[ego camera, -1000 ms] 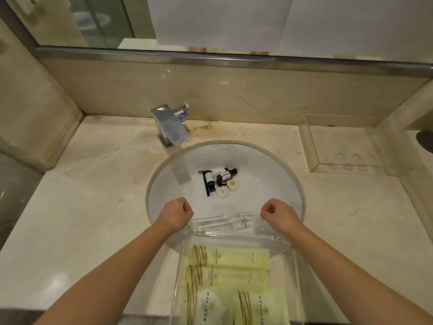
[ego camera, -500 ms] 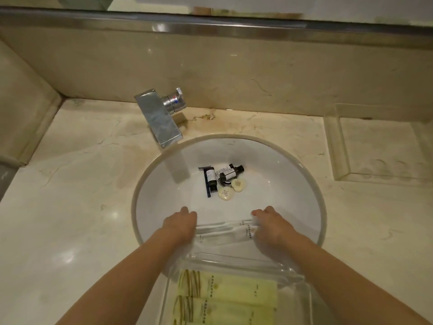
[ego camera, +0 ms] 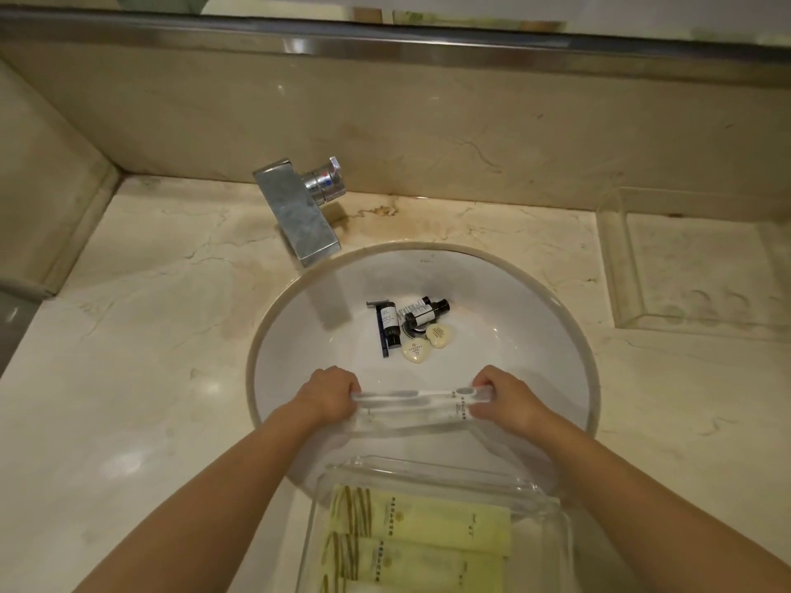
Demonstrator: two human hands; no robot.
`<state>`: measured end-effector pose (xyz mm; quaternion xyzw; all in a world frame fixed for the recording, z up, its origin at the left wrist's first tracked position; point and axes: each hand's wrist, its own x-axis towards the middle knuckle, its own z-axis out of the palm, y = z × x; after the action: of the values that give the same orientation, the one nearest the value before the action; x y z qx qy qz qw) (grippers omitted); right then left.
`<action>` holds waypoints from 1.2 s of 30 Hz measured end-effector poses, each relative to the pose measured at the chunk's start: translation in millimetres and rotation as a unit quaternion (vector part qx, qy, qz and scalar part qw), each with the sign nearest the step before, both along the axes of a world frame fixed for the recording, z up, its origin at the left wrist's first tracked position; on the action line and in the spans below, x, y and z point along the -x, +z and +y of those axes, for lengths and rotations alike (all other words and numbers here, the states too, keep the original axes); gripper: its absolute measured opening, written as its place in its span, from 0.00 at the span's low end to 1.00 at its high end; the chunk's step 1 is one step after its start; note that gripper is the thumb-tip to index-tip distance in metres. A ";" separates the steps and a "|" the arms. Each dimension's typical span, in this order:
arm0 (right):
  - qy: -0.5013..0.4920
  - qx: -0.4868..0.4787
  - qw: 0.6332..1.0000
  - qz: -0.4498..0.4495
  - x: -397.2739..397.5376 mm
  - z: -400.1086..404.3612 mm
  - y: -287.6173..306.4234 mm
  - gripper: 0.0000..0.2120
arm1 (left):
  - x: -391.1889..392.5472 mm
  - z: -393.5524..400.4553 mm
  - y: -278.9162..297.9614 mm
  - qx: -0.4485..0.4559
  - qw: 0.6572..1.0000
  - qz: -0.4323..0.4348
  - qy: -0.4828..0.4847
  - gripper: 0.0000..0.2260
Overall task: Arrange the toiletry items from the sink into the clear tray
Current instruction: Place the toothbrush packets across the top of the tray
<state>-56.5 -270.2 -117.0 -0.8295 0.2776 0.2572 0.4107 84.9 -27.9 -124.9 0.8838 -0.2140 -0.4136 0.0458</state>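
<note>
Two hands of mine reach over the near side of the white sink basin (ego camera: 535, 336), and between them they hold a clear plastic packet (ego camera: 421, 406) with a white toothbrush set inside. My left hand (ego camera: 329, 393) curls its fingers round the packet's left end; my right hand (ego camera: 503, 398) pinches and grips the right end, so the packet spans straight across from one fist to the other, above the basin's near slope.

Deeper in the basin, near the drain, lies a small heap of other toiletries. One dark bottle with a white label (ego camera: 390, 323) lies lengthwise beside a dark blue razor (ego camera: 380, 331), touching it or nearly so. Another dark bottle (ego camera: 428, 315) lies at a slant just to the right, partly over the drain. Two cream soap pieces (ego camera: 428, 342) sit just in front of the bottles, touching each other.

Close to me, at the bottom edge of the view, the clear tray (ego camera: 445, 470) overhangs the near rim of the sink. Inside it lie pale yellow sachets (ego camera: 428, 522) with gold stripes at their left ends, stacked one row below another.

A square chrome faucet (ego camera: 299, 216) stands on the marble counter (ego camera: 128, 357) behind the basin, its spout angled over the bowl. At the far right of the counter sits another clear acrylic tray (ego camera: 685, 267), against the wall.
</note>
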 end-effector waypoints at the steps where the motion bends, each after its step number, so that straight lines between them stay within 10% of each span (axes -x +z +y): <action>1: -0.028 -0.014 0.999 -0.013 0.1 -0.5 6.2 0.10 | -2.5 -0.4 6.3 0.031 0.998 0.019 0.048 0.09; 6: -0.147 -0.092 0.982 -0.070 3.5 2.6 42.4 0.09 | -2.8 -1.0 43.5 0.193 0.915 0.143 0.323 0.09; 11: -0.201 -0.114 0.967 -0.111 17.3 12.1 70.5 0.11 | 12.1 4.1 82.7 0.254 0.882 0.167 0.361 0.13; 36: -0.317 0.043 0.939 -0.124 142.0 87.9 115.9 0.05 | 110.0 58.2 140.3 0.217 0.965 0.079 0.125 0.09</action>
<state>-198.5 -182.2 -1.0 -0.7408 0.4833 -0.0033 0.4664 -25.1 30.3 15.4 0.8369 -0.1820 -0.4170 0.3043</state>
